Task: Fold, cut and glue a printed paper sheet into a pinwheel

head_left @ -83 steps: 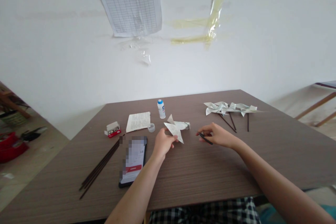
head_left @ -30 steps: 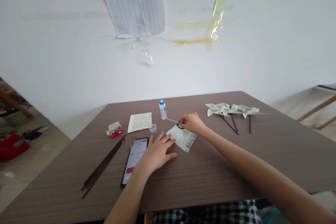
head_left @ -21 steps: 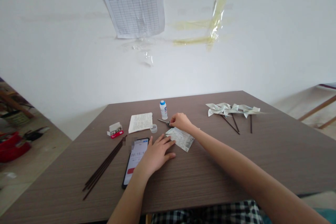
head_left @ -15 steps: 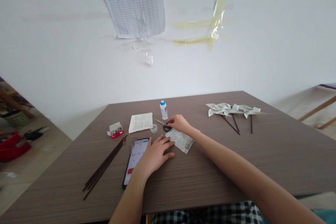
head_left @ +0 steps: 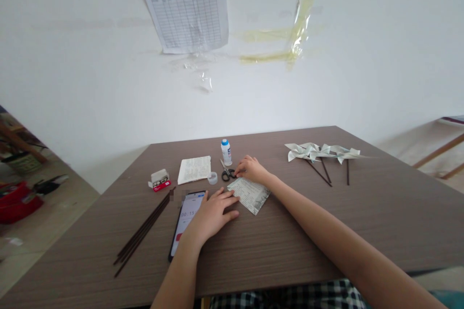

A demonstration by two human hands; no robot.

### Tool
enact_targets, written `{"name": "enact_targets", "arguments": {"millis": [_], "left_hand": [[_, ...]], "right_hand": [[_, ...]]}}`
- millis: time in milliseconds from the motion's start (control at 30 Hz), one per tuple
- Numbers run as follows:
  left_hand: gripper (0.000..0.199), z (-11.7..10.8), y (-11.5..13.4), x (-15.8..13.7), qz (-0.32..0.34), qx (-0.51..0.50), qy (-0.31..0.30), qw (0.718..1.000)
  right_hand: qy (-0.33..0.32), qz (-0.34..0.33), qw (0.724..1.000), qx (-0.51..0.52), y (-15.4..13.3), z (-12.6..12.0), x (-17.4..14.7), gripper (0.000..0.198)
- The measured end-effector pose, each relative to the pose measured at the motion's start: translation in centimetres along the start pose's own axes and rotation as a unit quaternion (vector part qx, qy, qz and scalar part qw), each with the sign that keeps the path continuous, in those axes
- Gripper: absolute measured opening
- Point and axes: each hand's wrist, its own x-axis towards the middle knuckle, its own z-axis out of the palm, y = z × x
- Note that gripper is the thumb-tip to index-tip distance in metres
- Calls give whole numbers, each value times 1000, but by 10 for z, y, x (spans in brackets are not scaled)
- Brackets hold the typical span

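Observation:
My left hand (head_left: 216,212) lies flat with its fingers spread, fingertips on the near left edge of a square of printed paper (head_left: 253,197). Its wrist side covers part of a phone (head_left: 186,217) showing a running timer. At the far edge of the paper, my right hand (head_left: 253,170) is curled, its fingertips close together beside the black handle of the scissors (head_left: 226,173). Whether those fingers hold the paper's edge or the handle is hidden. The scissors lie with blades pointing away, near a white bottle with a blue cap (head_left: 226,152).
A stack of printed paper (head_left: 194,170), a small clear round container (head_left: 212,178) and an opened red-and-white box (head_left: 160,181) stand at the left. Several dark sticks (head_left: 143,234) lie beside the phone. Paper pinwheels on sticks (head_left: 321,152) rest at the back right.
The scissors have turned, so their blades now point away instead of to the left. My right hand has shifted slightly right, and the paper has turned a little. My left hand has hardly moved.

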Motion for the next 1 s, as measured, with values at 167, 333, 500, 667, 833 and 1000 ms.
{"name": "enact_targets", "arguments": {"millis": [167,333,500,667,833,1000], "left_hand": [[53,-4,6,-3,-12,-4,2,1000],[55,-4,5,-3,-15,-3,1,1000],[56,-3,3,-3,-14,-3,-6,1000],[55,2,-2,-2,3,-11,14,1000],[50,7,-5,0,10,-11,32,999],[45,14,5,7,3,5,73,997]], "right_hand": [[6,-17,1000,-10,-11,7,5,20],[17,-6,1000,-16,-18,11,10,19],[27,13,1000,2,-19,11,11,19],[35,29,999,13,-17,2,0,30],[41,0,999,15,-5,-13,-33,40],[27,-12,999,14,12,-14,-79,47]]}}
